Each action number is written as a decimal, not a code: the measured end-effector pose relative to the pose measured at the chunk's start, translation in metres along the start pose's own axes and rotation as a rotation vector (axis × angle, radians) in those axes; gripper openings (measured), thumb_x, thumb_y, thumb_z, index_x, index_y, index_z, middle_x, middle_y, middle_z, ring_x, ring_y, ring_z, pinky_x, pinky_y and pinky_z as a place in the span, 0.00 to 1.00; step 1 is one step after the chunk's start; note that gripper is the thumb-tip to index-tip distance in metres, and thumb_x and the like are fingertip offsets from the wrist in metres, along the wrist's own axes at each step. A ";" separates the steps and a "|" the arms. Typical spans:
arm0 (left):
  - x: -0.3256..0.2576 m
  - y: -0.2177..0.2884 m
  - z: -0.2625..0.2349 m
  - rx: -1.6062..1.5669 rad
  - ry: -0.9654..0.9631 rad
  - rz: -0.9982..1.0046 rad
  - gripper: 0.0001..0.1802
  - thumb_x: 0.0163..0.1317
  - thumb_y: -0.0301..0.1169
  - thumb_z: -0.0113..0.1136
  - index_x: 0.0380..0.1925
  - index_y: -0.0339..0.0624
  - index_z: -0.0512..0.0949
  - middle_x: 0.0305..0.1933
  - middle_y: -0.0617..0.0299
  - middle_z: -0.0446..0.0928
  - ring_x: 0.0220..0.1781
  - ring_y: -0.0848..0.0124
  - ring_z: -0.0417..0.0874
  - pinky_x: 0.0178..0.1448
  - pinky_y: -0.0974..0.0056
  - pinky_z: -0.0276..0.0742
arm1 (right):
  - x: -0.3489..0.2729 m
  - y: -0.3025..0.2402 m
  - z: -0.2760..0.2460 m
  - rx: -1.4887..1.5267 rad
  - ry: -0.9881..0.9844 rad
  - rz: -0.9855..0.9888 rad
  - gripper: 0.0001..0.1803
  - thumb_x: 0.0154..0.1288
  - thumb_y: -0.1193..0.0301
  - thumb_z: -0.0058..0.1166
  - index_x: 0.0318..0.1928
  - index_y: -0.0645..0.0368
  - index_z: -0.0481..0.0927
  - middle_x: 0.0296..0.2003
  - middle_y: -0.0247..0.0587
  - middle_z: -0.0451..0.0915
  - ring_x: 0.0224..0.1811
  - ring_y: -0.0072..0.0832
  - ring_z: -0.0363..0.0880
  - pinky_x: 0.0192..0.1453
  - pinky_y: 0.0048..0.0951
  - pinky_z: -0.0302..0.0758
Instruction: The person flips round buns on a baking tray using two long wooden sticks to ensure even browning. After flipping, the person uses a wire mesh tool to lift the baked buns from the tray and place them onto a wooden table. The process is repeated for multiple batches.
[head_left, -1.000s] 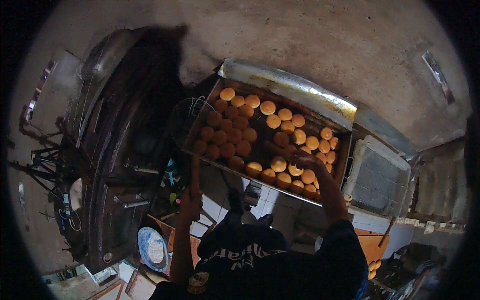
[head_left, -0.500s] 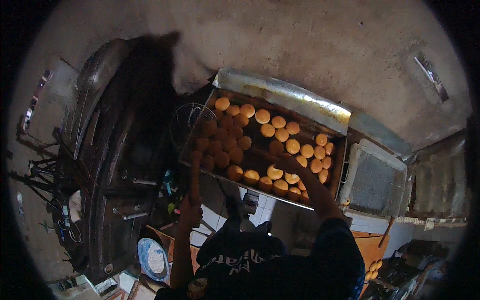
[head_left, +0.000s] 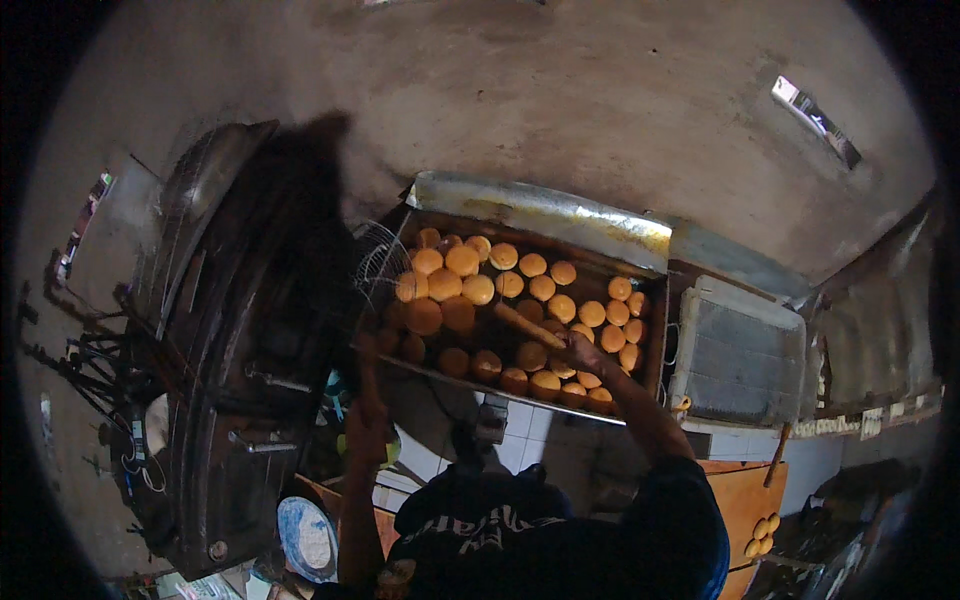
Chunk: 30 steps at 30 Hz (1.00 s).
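A big metal tray (head_left: 640,372) holds several rows of round golden buns (head_left: 462,262). My right hand (head_left: 582,352) reaches over the tray's near edge, closed on a wooden stick (head_left: 522,325) that lies slanted across the buns in the middle. My left hand (head_left: 366,436) is lower, below the tray's near-left corner. It is closed around a thin dark rod (head_left: 366,375) that runs up to the tray's edge. My dark-sleeved forearms come in from the bottom.
A dark metal oven (head_left: 235,350) with handles stands at the left. A round wire guard (head_left: 380,258) sits by the tray's left end. A pale box with a grille (head_left: 738,352) stands to the right. An orange board (head_left: 752,490) carries a few buns. A white dish (head_left: 306,532) is low left.
My right hand has moved left from the tray's near-right part toward its middle, and the wooden stick now lies across the buns. My left hand has stayed on the rod.
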<state>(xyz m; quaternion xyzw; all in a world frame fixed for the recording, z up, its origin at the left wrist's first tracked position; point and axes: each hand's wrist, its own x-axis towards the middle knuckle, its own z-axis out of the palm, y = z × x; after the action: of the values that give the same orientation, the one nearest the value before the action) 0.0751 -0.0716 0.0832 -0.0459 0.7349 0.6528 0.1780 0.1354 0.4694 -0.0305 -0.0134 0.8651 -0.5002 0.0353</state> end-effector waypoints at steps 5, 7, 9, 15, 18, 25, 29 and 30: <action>-0.056 0.073 0.011 -0.186 0.038 0.041 0.09 0.73 0.34 0.56 0.48 0.46 0.73 0.29 0.69 0.73 0.23 0.79 0.73 0.25 0.69 0.70 | -0.031 -0.098 -0.016 0.037 0.146 0.139 0.31 0.66 0.50 0.64 0.55 0.65 0.80 0.41 0.46 0.85 0.42 0.32 0.84 0.48 0.35 0.79; -0.066 0.088 0.021 -0.191 0.044 -0.026 0.09 0.74 0.34 0.55 0.50 0.47 0.73 0.30 0.69 0.73 0.24 0.80 0.73 0.26 0.70 0.71 | -0.049 -0.098 -0.014 -0.026 0.222 0.160 0.31 0.65 0.49 0.64 0.54 0.64 0.81 0.36 0.49 0.85 0.38 0.37 0.85 0.44 0.38 0.79; -0.085 0.115 0.035 0.049 0.060 -0.046 0.09 0.74 0.34 0.55 0.51 0.47 0.73 0.31 0.69 0.73 0.25 0.80 0.73 0.26 0.70 0.71 | -0.057 -0.096 -0.003 -0.039 0.155 0.349 0.31 0.65 0.48 0.63 0.53 0.64 0.81 0.35 0.50 0.85 0.38 0.40 0.85 0.43 0.40 0.79; -0.043 0.029 0.043 -0.011 0.029 -0.014 0.09 0.75 0.38 0.54 0.48 0.48 0.74 0.30 0.69 0.73 0.23 0.79 0.73 0.23 0.68 0.69 | -0.069 -0.019 0.034 -0.128 0.265 0.308 0.32 0.64 0.53 0.68 0.55 0.69 0.79 0.32 0.39 0.84 0.36 0.30 0.83 0.42 0.32 0.79; -0.015 -0.016 0.021 -0.238 -0.038 -0.153 0.11 0.76 0.41 0.53 0.45 0.47 0.74 0.29 0.69 0.72 0.22 0.78 0.72 0.23 0.67 0.68 | -0.067 -0.062 0.009 -0.204 0.249 0.377 0.30 0.65 0.54 0.67 0.53 0.68 0.79 0.31 0.39 0.83 0.35 0.29 0.81 0.41 0.32 0.78; 0.032 -0.025 0.026 -0.015 -0.245 -0.103 0.13 0.75 0.44 0.53 0.42 0.47 0.75 0.26 0.68 0.74 0.21 0.75 0.76 0.22 0.66 0.72 | -0.079 -0.187 -0.047 -0.232 0.451 0.300 0.25 0.68 0.54 0.65 0.49 0.65 0.79 0.23 0.38 0.79 0.21 0.26 0.73 0.26 0.32 0.69; 0.049 -0.056 0.044 -0.049 -0.358 -0.159 0.09 0.74 0.41 0.55 0.44 0.49 0.75 0.26 0.67 0.75 0.20 0.73 0.75 0.21 0.64 0.72 | -0.077 -0.175 0.013 -0.132 0.644 0.237 0.26 0.68 0.53 0.65 0.48 0.66 0.79 0.19 0.36 0.76 0.19 0.24 0.68 0.23 0.32 0.66; 0.050 -0.066 0.041 -0.052 -0.375 -0.172 0.09 0.73 0.40 0.56 0.44 0.49 0.76 0.26 0.66 0.75 0.20 0.73 0.75 0.21 0.63 0.72 | -0.075 -0.153 0.036 -0.125 0.664 0.257 0.26 0.68 0.53 0.65 0.47 0.66 0.79 0.19 0.36 0.75 0.19 0.24 0.68 0.24 0.32 0.66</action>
<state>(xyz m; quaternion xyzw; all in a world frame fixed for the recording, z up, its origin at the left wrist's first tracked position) 0.0565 -0.0326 0.0013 0.0091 0.6650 0.6511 0.3656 0.2107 0.3658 0.0877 0.2565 0.8530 -0.4149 -0.1858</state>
